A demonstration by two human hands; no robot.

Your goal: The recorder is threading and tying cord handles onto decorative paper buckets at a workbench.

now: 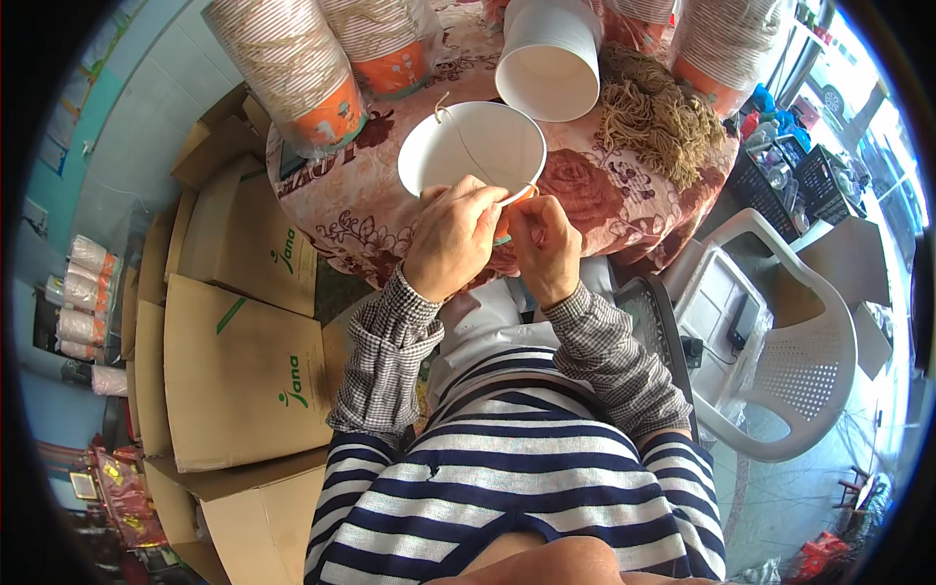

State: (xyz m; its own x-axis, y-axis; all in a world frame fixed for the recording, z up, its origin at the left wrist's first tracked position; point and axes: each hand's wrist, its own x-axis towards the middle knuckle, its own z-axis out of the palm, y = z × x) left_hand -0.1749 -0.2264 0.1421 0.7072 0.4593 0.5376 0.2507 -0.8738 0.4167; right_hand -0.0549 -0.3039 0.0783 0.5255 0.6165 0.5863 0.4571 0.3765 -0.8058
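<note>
A white paper bucket (429,161) with orange on its outside stands in front of me on the table, its mouth facing up. A thin tan cord (462,146) is looped through its far rim and runs across the mouth to the near rim. My left hand (453,239) is closed on the near rim, thumb and fingers pressed against the edge. Just to its right, my right hand (546,249) pinches at the same rim, where the cord comes to it. The cord's end is hidden by the fingers.
A flowered cloth covers the round table (341,219). Wrapped stacks of paper buckets (292,73) line its far side, near white nested buckets (549,73) and a heap of tan cords (653,117). Cardboard boxes (244,375) stand at left, a white plastic chair (809,370) at right.
</note>
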